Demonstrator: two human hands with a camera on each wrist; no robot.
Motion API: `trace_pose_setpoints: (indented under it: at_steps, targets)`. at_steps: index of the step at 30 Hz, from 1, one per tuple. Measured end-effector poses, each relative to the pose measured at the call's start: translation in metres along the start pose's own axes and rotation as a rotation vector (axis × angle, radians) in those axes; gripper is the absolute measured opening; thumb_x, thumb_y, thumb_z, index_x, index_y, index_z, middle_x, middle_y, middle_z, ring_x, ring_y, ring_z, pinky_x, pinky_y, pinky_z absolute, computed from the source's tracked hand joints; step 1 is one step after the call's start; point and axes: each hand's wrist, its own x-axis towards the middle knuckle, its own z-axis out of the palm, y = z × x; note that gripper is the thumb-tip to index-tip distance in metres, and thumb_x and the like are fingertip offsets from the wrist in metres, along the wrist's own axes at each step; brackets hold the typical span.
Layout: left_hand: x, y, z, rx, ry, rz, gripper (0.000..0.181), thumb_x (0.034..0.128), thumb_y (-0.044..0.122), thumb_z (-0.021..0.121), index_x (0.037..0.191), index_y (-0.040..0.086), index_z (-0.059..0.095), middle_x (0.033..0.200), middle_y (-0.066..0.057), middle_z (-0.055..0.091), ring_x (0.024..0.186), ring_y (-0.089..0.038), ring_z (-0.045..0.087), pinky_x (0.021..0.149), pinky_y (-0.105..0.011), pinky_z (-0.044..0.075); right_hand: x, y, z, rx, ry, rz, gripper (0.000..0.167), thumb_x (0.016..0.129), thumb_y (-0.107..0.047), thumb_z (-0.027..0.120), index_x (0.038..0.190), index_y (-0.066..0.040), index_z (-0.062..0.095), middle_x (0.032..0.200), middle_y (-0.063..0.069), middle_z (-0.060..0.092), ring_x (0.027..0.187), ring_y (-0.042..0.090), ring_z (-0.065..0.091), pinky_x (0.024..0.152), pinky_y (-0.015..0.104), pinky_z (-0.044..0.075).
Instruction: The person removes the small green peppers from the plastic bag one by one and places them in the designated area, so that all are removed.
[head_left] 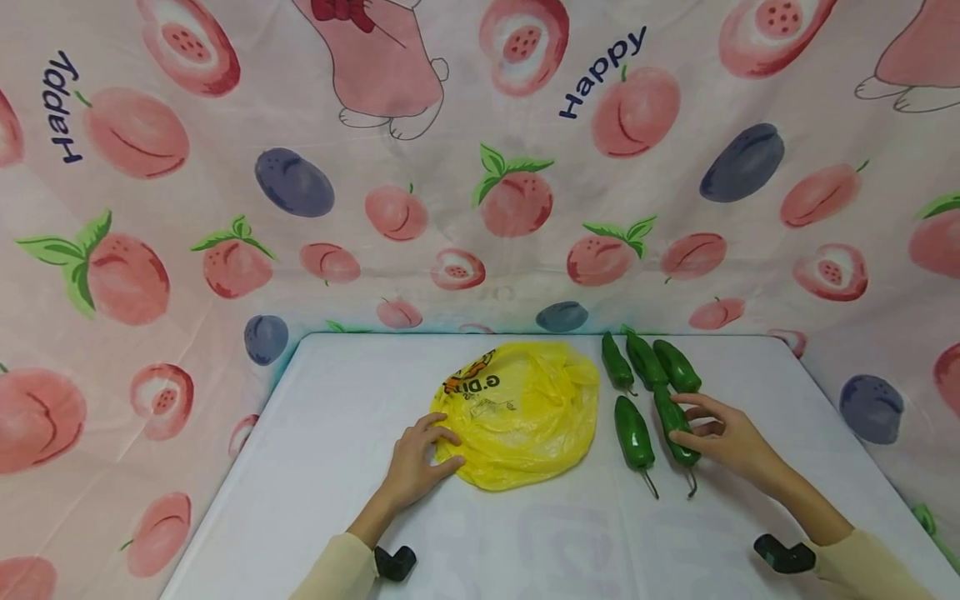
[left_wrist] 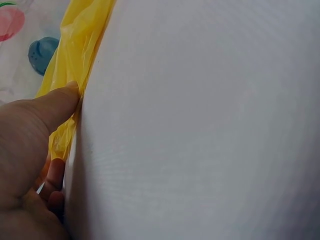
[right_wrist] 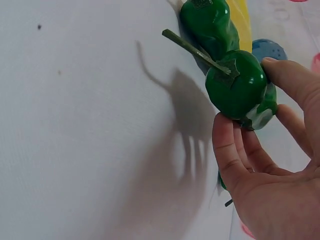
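In the head view my right hand holds a glossy green chili pepper by its sides, stem toward me. From the right wrist view, thumb and fingers grip that pepper, with its shadow on the white surface. Another green pepper lies just left of it. Several more, including one green pepper, lie behind. A yellow plastic bag with dark print is spread flat at the middle. My left hand rests at its left edge, thumb and fingertips touching the plastic, fingers spread and relaxed.
The white table runs back to a fruit-printed cloth hanging behind it. The peppers stand in a group near the table's back right, beside the bag. Black devices sit at both wrists.
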Motion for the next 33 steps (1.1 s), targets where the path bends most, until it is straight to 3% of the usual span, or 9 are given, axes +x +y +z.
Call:
trace_pose_setpoints:
  at_steps: [16, 33]
  targets:
    - [0.0007, -0.0003, 0.0003, -0.004, 0.0, 0.0, 0.02, 0.0865, 0.026, 0.085, 0.101, 0.021, 0.073, 0.146, -0.013, 0.054, 0.132, -0.04, 0.048, 0.107, -0.065, 0.032, 0.0009, 0.0011, 0.0091, 0.042, -0.026, -0.004, 0.062, 0.092, -0.024, 0.079, 0.145, -0.004, 0.053, 0.126, 0.021, 0.059, 0.098, 0.025, 0.061, 0.073, 0.027, 0.055]
    - [0.0009, 0.0001, -0.0001, 0.0, -0.002, -0.004, 0.02, 0.0869, 0.027, 0.084, 0.102, 0.02, 0.073, 0.147, -0.014, 0.054, 0.133, -0.041, 0.047, 0.109, -0.065, 0.031, -0.0065, -0.0004, 0.0087, 0.05, -0.019, -0.02, 0.061, 0.093, -0.022, 0.079, 0.146, -0.006, 0.053, 0.126, 0.022, 0.06, 0.099, 0.026, 0.064, 0.074, 0.028, 0.055]
